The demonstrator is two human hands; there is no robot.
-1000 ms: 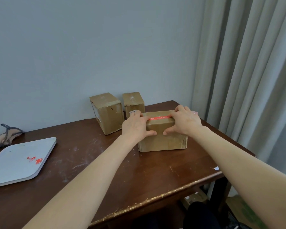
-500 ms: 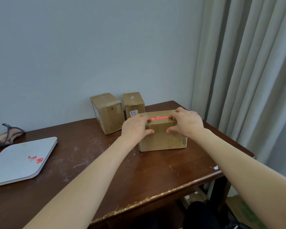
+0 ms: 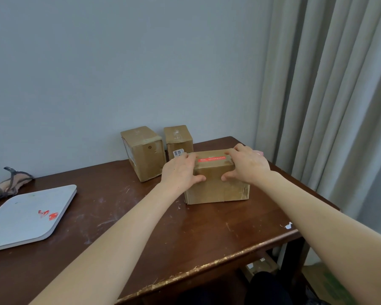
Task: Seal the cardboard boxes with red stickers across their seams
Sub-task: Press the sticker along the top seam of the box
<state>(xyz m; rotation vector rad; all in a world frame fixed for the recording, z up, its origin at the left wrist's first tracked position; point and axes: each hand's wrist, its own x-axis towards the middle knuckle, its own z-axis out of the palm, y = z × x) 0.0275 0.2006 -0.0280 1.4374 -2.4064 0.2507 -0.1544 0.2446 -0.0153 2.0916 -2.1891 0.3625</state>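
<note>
Three closed cardboard boxes stand on a scuffed dark tabletop (image 3: 141, 227), their contents hidden. The front box (image 3: 216, 190), at the right end of the tabletop, is worn brown with glossy tape along its front face. It carries a long red sticker (image 3: 211, 159) lying flat along its top, with white print too small to read. The left hand (image 3: 178, 172) and right hand (image 3: 249, 166) each have a grip clamped on the front box, fingers curled over the top at either end of the sticker and thumbs pressed on the front face. Behind it, against the wall (image 3: 119, 73), the left rear box (image 3: 147, 159) stands upright just beside the right rear box (image 3: 178, 137). The right rear box bears a white label (image 3: 178, 153) partly covered by the left hand. Well apart at the left edge, a flat grey tray (image 3: 20, 234) holds two small loose stickers (image 3: 48, 214), red and crumpled. A pale curtain (image 3: 328, 106) hangs at right.
</note>
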